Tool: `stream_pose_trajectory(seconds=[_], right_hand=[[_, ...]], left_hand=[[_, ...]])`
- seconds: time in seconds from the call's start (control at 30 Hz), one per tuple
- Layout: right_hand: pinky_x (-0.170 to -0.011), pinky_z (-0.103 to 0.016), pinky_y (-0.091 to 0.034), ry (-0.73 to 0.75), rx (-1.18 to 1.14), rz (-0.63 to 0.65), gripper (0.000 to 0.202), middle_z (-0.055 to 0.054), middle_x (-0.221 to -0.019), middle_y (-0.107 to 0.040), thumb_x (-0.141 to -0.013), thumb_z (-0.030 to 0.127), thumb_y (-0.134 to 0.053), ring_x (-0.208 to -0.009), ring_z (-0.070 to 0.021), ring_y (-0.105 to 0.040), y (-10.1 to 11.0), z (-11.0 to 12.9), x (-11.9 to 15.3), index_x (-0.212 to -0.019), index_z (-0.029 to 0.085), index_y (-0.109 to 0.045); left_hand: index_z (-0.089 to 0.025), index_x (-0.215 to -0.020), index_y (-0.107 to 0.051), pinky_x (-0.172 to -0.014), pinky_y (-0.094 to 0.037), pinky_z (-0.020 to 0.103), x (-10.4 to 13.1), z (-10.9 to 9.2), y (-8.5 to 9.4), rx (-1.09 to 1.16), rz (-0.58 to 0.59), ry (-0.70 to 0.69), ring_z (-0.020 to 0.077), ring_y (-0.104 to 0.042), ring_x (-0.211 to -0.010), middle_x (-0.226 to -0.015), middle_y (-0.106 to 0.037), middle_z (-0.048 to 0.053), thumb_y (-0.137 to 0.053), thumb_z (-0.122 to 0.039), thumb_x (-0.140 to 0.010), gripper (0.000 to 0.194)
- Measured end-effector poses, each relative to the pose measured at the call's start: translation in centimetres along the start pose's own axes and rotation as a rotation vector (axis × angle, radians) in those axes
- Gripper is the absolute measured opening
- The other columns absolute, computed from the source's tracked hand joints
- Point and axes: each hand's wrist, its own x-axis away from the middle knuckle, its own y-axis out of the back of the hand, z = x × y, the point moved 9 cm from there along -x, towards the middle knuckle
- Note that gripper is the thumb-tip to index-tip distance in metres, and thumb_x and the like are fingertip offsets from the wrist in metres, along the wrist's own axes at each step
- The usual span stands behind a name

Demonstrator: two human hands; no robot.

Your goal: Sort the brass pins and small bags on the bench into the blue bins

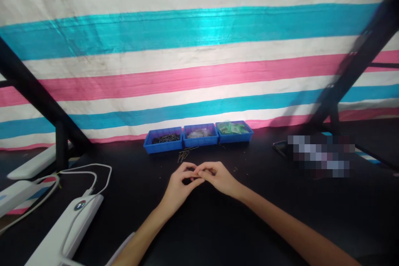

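Note:
My left hand (182,183) and my right hand (220,178) meet above the black table (199,232), fingertips pinched together. Whatever they grip between them is too small or too hidden to make out. Just beyond the fingers lie several thin, brass-coloured pieces (184,154). Behind those stand three blue trays in a row. Small dark screw-like pieces fill the left tray (163,146). The middle tray (201,140) has clear or whitish bits in it, and the right tray (235,138) holds green-tinted plastic packets (231,128).
To the left lie a white power bank-like box (67,232) and a looping white cable (109,174). A phone-like dark object (280,148) rests at the right, beside a blurred-out patch. Black frame bars (43,99) rise on both sides before a striped sheet (199,62).

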Motion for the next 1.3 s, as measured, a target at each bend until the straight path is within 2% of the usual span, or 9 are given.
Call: stream_pose_trajectory(seconds=[0.1,0.23,0.4,0.5,0.67,0.9,1.1,1.3], right_hand=[[-0.067,-0.025,-0.045,-0.012,-0.038,-0.003,0.019,-0.004,-0.082,-0.068,-0.077,0.032,-0.058,-0.074,-0.0142,-0.061,-0.2,-0.5,-0.1,-0.084,0.017,-0.068],[-0.066,-0.025,-0.045,-0.013,-0.043,-0.024,0.02,-0.004,-0.078,-0.068,-0.077,0.032,-0.058,-0.073,-0.014,-0.061,0.1,-0.5,0.0,-0.085,0.016,-0.067],[-0.067,-0.025,-0.045,-0.003,0.047,0.002,0.019,-0.004,-0.083,-0.068,-0.081,0.03,-0.053,-0.075,-0.0137,-0.061,-0.3,0.2,0.3,-0.089,0.018,-0.066],[-0.063,-0.022,-0.042,0.022,0.167,-0.043,0.02,-0.002,-0.083,-0.067,-0.083,0.027,-0.05,-0.069,-0.0109,-0.057,0.1,0.9,0.5,-0.09,0.019,-0.066],[-0.058,-0.021,-0.037,0.028,0.241,-0.133,0.023,-0.001,-0.083,-0.066,-0.085,0.024,-0.046,-0.062,-0.0087,-0.05,1.3,1.0,0.5,-0.094,0.021,-0.067],[-0.053,-0.021,-0.031,0.023,0.295,-0.199,0.023,-0.001,-0.078,-0.065,-0.082,0.025,-0.049,-0.057,-0.0082,-0.043,2.1,0.7,0.4,-0.091,0.022,-0.07],[-0.048,-0.022,-0.025,0.005,0.365,-0.259,0.021,0.002,-0.057,-0.054,-0.079,0.029,-0.054,-0.05,-0.0084,-0.033,2.8,-0.1,0.3,-0.089,0.023,-0.071],[-0.05,-0.022,-0.028,0.006,0.366,-0.227,0.021,0.001,-0.058,-0.053,-0.078,0.031,-0.056,-0.052,-0.0083,-0.036,2.0,-0.3,0.6,-0.086,0.02,-0.071]], left_hand=[[-0.021,-0.075,-0.07,-0.072,-0.046,0.027,0.1,0.0,0.0,-0.003,-0.024,0.002,0.0156,-0.056,-0.084,-0.093,-0.059,0.004,-0.063,-0.031,-0.074,0.012],[-0.021,-0.075,-0.069,-0.067,-0.047,0.026,0.1,-0.1,0.1,-0.036,-0.036,0.001,0.0138,-0.056,-0.077,-0.093,-0.058,0.004,-0.062,-0.031,-0.074,0.012],[-0.021,-0.08,-0.069,-0.065,-0.047,0.025,0.1,-0.5,-0.2,-0.101,-0.021,-0.052,0.0134,-0.055,-0.076,-0.093,-0.058,0.004,-0.061,-0.032,-0.075,0.014],[-0.021,-0.08,-0.069,-0.064,-0.047,0.025,0.1,-0.3,-0.2,-0.099,-0.044,-0.046,0.0115,-0.054,-0.07,-0.094,-0.057,0.004,-0.06,-0.033,-0.076,0.016],[-0.02,-0.076,-0.069,-0.062,-0.046,0.025,0.1,0.5,0.5,-0.088,-0.102,0.028,0.0081,-0.053,-0.062,-0.096,-0.056,0.004,-0.061,-0.034,-0.074,0.016],[-0.022,-0.077,-0.071,-0.064,-0.046,0.025,-0.2,0.6,1.4,-0.118,-0.113,0.062,0.0133,-0.058,-0.074,-0.094,-0.059,0.003,-0.061,-0.035,-0.074,0.016],[-0.022,-0.076,-0.071,-0.062,-0.045,0.026,-0.2,0.7,2.5,-0.09,-0.19,0.102,0.0142,-0.058,-0.074,-0.093,-0.061,0.004,-0.063,-0.037,-0.072,0.017],[-0.022,-0.074,-0.071,-0.065,-0.045,0.026,-0.1,0.8,2.9,-0.003,-0.231,0.115,0.0153,-0.057,-0.078,-0.095,-0.062,0.004,-0.064,-0.039,-0.07,0.019]])
